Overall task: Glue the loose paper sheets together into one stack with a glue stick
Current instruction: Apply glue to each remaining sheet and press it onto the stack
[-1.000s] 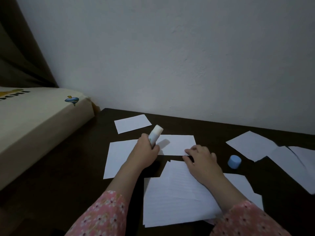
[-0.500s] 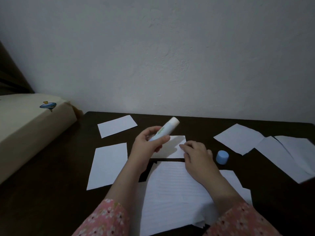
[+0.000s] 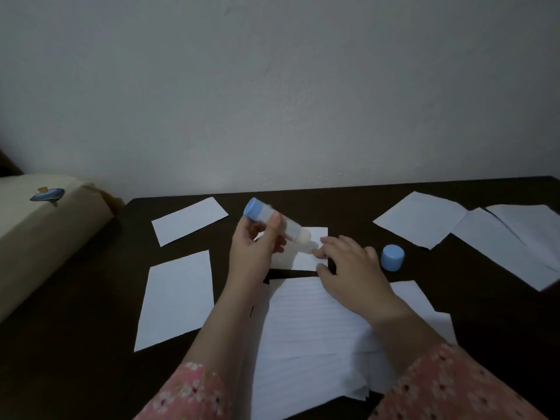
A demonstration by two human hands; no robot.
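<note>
My left hand point(image 3: 257, 253) grips the light, rigid glue stick point(image 3: 277, 223) mid-barrel, tip tilted down toward the flimsy small sheet point(image 3: 306, 259) my flat right hand point(image 3: 348, 265) pins just beside it.

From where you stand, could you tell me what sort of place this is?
Probably a room at home, used for paper craft: a dark table against a bare wall, loose sheets around a glue stick, and what looks like bedding alongside.

White paper sheets point(image 3: 177, 298), blue cap point(image 3: 392, 257), pink floral sleeves point(image 3: 448, 386), dark table point(image 3: 75, 344)
</note>
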